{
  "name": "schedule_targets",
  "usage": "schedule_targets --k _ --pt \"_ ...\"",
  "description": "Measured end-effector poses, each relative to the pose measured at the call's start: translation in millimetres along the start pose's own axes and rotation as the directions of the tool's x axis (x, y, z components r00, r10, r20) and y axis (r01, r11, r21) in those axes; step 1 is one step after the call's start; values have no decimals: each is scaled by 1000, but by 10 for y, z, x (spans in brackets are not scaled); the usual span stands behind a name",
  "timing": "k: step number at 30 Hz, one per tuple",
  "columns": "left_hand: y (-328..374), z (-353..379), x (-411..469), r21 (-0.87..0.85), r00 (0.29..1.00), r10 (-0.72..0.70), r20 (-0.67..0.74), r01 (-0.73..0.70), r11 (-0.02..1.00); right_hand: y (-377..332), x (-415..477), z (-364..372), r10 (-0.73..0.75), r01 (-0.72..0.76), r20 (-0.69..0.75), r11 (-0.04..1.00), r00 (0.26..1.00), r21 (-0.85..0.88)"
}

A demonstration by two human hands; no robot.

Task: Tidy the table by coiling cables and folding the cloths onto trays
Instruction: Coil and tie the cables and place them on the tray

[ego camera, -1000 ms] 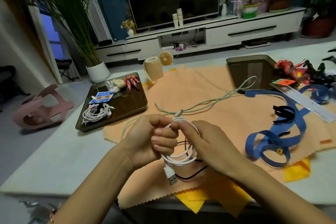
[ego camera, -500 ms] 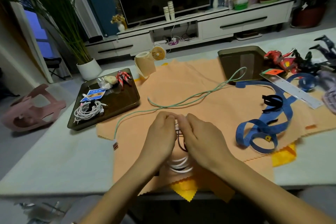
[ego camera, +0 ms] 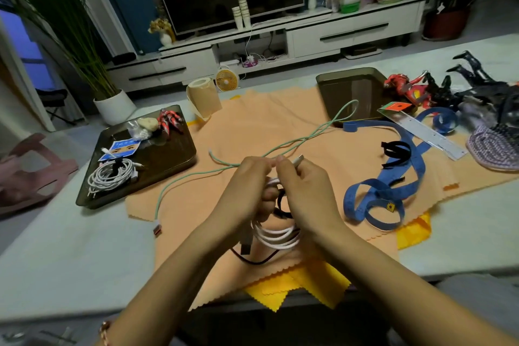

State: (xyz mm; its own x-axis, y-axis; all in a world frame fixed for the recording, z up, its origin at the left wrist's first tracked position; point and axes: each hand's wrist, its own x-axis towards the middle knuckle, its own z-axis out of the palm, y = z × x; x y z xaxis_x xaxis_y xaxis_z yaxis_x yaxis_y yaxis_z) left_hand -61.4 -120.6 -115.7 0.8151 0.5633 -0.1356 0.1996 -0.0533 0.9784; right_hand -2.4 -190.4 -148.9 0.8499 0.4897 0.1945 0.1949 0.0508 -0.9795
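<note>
White coiled charging cable (ego camera: 276, 236) now hangs beneath the gripping left hand (ego camera: 247, 191); the right hand (ego camera: 306, 194) has lifted its silver plug end (ego camera: 297, 160) above the knuckles, pinching it.

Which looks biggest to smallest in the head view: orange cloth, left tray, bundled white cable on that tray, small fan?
1. orange cloth
2. left tray
3. bundled white cable
4. small fan, but it sits farther back, so that last rank is unsure.

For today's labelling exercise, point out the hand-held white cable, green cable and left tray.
hand-held white cable (ego camera: 276, 237): head view, lower loops.
green cable (ego camera: 323, 128): head view, middle stretch.
left tray (ego camera: 168, 160): head view, bare floor.
</note>
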Motion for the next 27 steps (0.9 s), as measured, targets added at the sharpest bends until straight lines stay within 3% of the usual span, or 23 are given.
schedule_targets --k 2,6,10,14,19,23,25,27 --pt "33 -51 8 -124 990 -73 118 88 988 -18 36 -29 -68 67 -30 997 997 -35" --pt "-28 -122 28 -118 964 -101 245 133 984 -15 147 -100 -116 113 -79 992 990 -49" --pt "-91 -145 26 -340 919 -90 384 232 911 37 195 -131 -156 151 -87 986 984 -66" --pt "-213 -87 43 -442 956 31 290 105 891 85 222 -106 -147 139 -87 986 985 -88" --pt "-283 -16 60 -188 983 182 -19 -182 965 88 189 -16 -153 143 -61 980 986 -136" --pt "-281 -42 48 -190 992 122 40 -112 975 56 196 -46 -170 170 13 967 985 -191" --pt "-285 -45 15 -325 992 63 106 -25 945 40 207 -73 -182 188 51 960 982 -208" --pt "-270 -39 -2 -515 973 -23 228 141 845 29 221 -91 -205 215 67 955 976 -205"
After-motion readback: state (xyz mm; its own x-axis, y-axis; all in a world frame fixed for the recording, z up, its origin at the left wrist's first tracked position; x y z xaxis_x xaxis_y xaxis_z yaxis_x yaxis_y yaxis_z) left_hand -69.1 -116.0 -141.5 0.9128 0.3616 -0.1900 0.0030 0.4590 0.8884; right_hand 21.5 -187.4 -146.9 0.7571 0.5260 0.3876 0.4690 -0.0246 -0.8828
